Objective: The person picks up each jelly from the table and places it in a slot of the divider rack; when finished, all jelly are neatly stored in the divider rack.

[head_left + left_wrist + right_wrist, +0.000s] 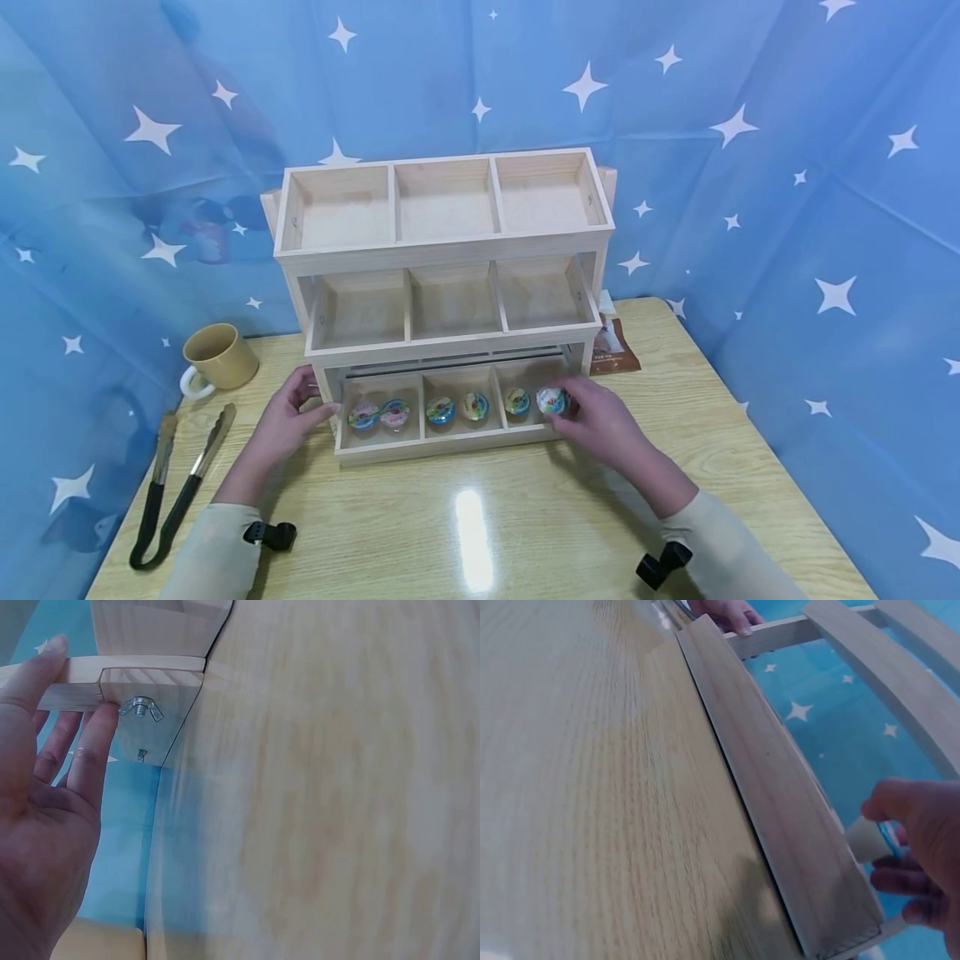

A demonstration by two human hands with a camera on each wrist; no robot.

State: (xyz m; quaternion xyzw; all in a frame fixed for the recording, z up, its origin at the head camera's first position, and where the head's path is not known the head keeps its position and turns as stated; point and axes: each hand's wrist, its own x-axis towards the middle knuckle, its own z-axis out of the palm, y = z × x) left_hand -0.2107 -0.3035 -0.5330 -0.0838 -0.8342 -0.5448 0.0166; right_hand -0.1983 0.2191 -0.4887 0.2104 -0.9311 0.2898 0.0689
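A three-tier wooden rack stands on the table, each tier split into three compartments. My right hand pinches a small jelly cup between thumb and fingers at the bottom tier's right compartment; the right wrist view shows the cup's pale side. Beside it in that compartment sits another jelly cup. Two cups lie in the middle compartment and two in the left one, some tilted. At the bottom tier's left end, my left hand grips the side wall, near a wing nut.
A tan mug with a white handle stands at the left back. Black-handled tongs lie in front of it. Behind the rack's right side is a brown packet. A blue star-patterned cloth hangs around the table.
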